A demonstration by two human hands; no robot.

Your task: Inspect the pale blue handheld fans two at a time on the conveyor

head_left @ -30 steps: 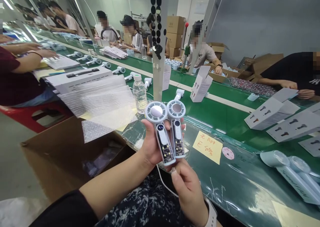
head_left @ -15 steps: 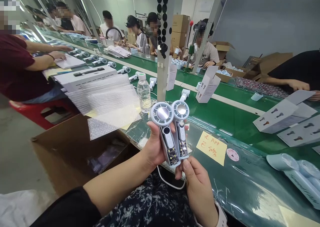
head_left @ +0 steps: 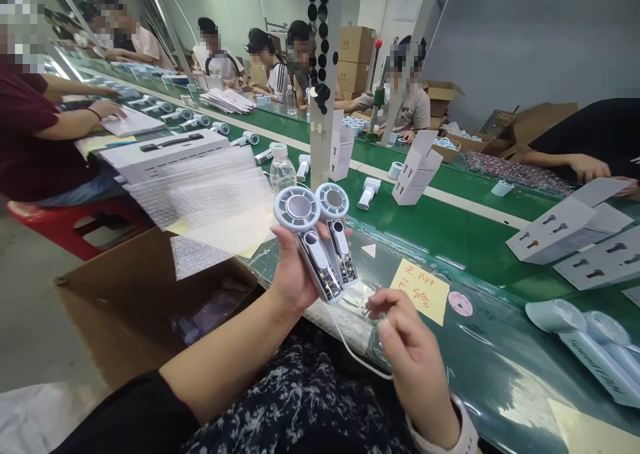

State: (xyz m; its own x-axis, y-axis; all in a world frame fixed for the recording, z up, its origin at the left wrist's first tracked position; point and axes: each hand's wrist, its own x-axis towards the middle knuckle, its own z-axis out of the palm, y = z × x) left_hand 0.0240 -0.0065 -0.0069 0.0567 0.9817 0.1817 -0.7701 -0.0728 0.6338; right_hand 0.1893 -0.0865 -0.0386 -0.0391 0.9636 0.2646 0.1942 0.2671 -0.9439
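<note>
Left hand (head_left: 295, 271) closed around two handheld fans (head_left: 320, 241), raised above the table's edge with their round heads uppermost and handles side by side. The casings lie open at the lower ends, and small circuit boards (head_left: 326, 289) face the wearer. The tilted grip appears to keep both boards in view at once. Right hand (head_left: 413, 344) sits just below the pair, its fingers (head_left: 387, 304) curled and drawn together; whether they pinch the thin white cable (head_left: 357, 351) running close by cannot be told. A white watch strap (head_left: 445, 431) circles that wrist, above a dark floral garment (head_left: 300, 401) across the lap.

Beyond the hands, a yellow sticky note (head_left: 419, 291) bearing handwriting lies on clear plastic film (head_left: 480, 354) covering the green conveyor table (head_left: 465, 231). A plastic water bottle (head_left: 283, 173) stands behind the fans, beside a bubble wrap sheet (head_left: 200, 201) draped toward an open cardboard box (head_left: 125, 301). Folded white cartons (head_left: 417, 167) stand upright on the belt, and a co-worker in a maroon shirt (head_left: 25, 134) rests a hand on white sheets (head_left: 133, 122) at left.
</note>
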